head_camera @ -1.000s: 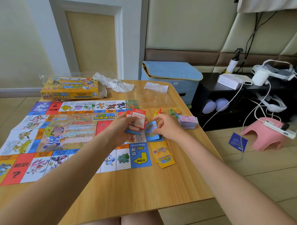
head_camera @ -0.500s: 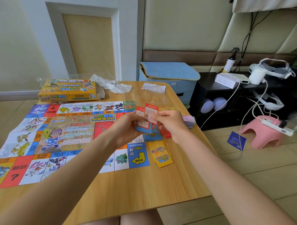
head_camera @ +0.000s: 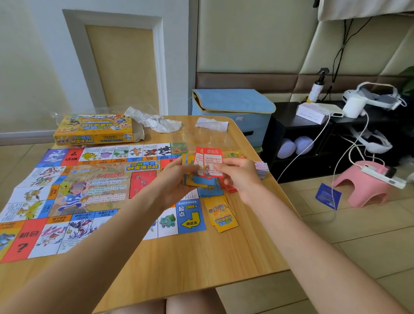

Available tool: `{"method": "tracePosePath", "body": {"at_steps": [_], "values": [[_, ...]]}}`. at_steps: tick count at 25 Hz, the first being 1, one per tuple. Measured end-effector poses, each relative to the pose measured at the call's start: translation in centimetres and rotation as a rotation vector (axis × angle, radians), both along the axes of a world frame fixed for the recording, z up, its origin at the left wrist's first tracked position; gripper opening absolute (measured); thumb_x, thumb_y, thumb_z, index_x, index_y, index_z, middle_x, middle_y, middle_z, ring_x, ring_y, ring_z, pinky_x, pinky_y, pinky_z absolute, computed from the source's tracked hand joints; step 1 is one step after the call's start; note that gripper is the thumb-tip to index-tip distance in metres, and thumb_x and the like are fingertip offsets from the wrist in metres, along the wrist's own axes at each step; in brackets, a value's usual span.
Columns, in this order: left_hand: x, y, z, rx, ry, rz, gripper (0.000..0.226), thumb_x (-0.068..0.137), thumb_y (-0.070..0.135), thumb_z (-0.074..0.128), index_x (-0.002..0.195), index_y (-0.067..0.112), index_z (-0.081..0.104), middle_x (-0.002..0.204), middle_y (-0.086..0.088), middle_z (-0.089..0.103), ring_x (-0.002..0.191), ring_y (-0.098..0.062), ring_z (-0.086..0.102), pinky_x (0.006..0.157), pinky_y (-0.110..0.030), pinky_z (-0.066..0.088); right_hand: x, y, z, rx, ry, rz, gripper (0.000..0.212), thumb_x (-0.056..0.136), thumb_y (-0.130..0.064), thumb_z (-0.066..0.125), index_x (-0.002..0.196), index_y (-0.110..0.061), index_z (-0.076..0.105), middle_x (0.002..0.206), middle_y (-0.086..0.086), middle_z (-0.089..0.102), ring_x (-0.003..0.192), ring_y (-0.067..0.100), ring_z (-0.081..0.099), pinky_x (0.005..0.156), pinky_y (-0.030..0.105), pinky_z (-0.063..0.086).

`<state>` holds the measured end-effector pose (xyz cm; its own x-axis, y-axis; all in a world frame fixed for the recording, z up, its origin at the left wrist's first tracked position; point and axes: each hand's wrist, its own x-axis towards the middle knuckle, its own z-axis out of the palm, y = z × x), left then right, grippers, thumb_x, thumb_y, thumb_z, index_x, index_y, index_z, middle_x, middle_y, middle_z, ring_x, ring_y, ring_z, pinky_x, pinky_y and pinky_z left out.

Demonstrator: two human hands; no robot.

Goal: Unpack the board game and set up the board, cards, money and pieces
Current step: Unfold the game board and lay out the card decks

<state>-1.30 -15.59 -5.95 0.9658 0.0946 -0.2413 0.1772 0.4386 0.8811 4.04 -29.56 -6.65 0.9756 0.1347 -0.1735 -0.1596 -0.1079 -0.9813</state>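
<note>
The paper game board point(head_camera: 64, 198) lies flat on the wooden table point(head_camera: 197, 256). Above its right edge my left hand point(head_camera: 176, 179) holds a fan of cards point(head_camera: 191, 177), blue, yellow and red. My right hand point(head_camera: 238, 177) pinches a red card point(head_camera: 213, 160) at the front of that fan. A small pile of yellow cards point(head_camera: 221, 213) lies on the table right of the board. A stack of paper money point(head_camera: 261, 168) shows behind my right hand. The yellow game box point(head_camera: 95, 129) stands at the table's far left.
Crumpled white wrapping point(head_camera: 153, 121) and a folded paper point(head_camera: 211, 123) lie at the table's far edge. Colourful pieces point(head_camera: 235, 155) sit by the money. A blue storage box point(head_camera: 231, 115), black shelf point(head_camera: 320, 142) with cables and a pink stool point(head_camera: 363, 185) stand to the right.
My right hand has come up from the table to the fan in my left hand and now pinches a red card. Both hands have risen a little.
</note>
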Motion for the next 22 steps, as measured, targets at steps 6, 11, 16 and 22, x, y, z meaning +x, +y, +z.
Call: {"method": "tracePosePath", "body": {"at_steps": [6,11,16,22], "values": [[0.3,-0.3,0.0,0.017,0.024,0.046,0.014,0.087,-0.005,0.055,0.089,0.009,0.060,0.079,-0.007,0.069,0.061,-0.014,0.068,0.052,-0.024,0.056,-0.6,0.6,0.4,0.098,0.052,0.039,0.030,0.083,-0.005,0.066,0.113,-0.001,0.063,0.086,0.006,0.064,0.067,0.015,0.052,0.047,0.018,0.037],[0.6,0.4,-0.4,-0.017,0.053,0.111,0.022,0.094,0.004,0.049,0.113,0.012,0.057,0.096,-0.010,0.064,0.083,-0.024,0.064,0.063,-0.031,0.058,-0.1,-0.5,1.8,-0.213,-0.362,-0.212,0.013,0.087,-0.010,0.061,0.098,-0.004,0.066,0.080,-0.004,0.060,0.074,0.012,0.056,0.052,0.018,0.039],[0.8,-1.0,-0.1,0.002,0.014,0.055,0.014,0.096,0.009,0.046,0.104,0.013,0.057,0.093,-0.011,0.063,0.079,-0.021,0.062,0.069,-0.031,0.054,-1.0,-0.1,0.2,-0.886,-0.989,0.189,0.015,0.090,-0.012,0.055,0.099,-0.006,0.065,0.093,0.005,0.057,0.099,0.021,0.045,0.076,0.030,0.041],[1.3,-0.5,-0.5,0.055,0.007,0.106,0.020,0.094,0.003,0.048,0.109,0.013,0.056,0.085,-0.007,0.064,0.071,-0.017,0.064,0.057,-0.027,0.056,-0.8,-1.1,0.5,-0.320,-0.400,0.212,0.021,0.091,-0.029,0.058,0.109,-0.019,0.056,0.103,-0.005,0.051,0.091,0.012,0.056,0.076,0.015,0.045]]}}
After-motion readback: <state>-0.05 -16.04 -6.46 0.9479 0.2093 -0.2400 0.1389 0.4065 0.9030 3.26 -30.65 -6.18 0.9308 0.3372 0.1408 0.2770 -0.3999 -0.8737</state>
